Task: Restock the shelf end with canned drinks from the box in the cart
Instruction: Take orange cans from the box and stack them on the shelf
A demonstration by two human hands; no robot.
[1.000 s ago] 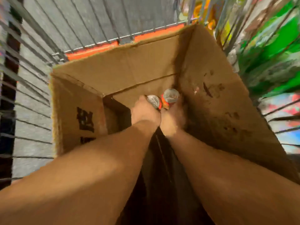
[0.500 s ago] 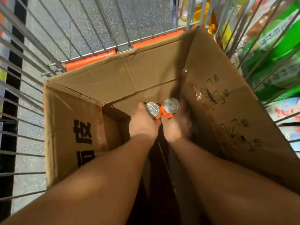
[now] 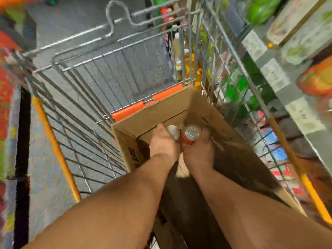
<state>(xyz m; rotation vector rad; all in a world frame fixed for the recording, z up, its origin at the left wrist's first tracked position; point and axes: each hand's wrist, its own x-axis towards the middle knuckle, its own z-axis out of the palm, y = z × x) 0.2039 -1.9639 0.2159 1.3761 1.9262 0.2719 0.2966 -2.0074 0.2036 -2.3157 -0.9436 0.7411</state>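
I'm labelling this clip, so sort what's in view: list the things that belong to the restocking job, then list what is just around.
Part of the job:
- left hand gripping the left can
- right hand gripping the orange can
- cardboard box
- wire cart

Just around:
- bottles beyond the cart
- shelf price tags
- green packs

Both hands reach down into the open brown cardboard box [image 3: 161, 108], which sits inside the silver wire shopping cart [image 3: 93, 69]. The left hand [image 3: 164, 146] holds a silver-topped can [image 3: 173, 132] just left of the orange silver-topped can [image 3: 191, 134] held by the right hand [image 3: 198, 153] (the two cans almost touch). Right of the hands, beyond the cart's wire side, runs the grey store shelf [image 3: 274, 76].
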